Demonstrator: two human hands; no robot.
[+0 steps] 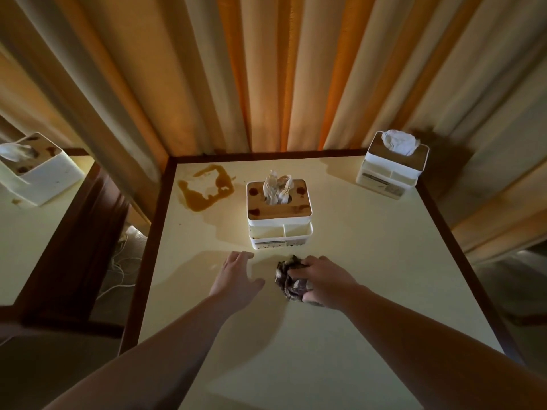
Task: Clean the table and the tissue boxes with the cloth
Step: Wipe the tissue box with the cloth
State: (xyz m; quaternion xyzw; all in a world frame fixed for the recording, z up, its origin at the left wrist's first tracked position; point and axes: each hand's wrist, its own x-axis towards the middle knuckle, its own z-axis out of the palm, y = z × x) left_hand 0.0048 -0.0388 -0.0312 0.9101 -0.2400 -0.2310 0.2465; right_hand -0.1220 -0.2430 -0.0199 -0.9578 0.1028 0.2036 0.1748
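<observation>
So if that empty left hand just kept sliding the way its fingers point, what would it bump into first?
Most likely the middle tissue box. The left hand lies open on the table, fingers aimed up and slightly right at the box's near left corner, though it might just slip past.

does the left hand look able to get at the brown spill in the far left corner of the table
Probably yes: the open left hand has bare cream tabletop between it and the brown spill; the stained wooden-lidded tissue box stands to the right.

Head-height, angled down over table (340,335)
</observation>
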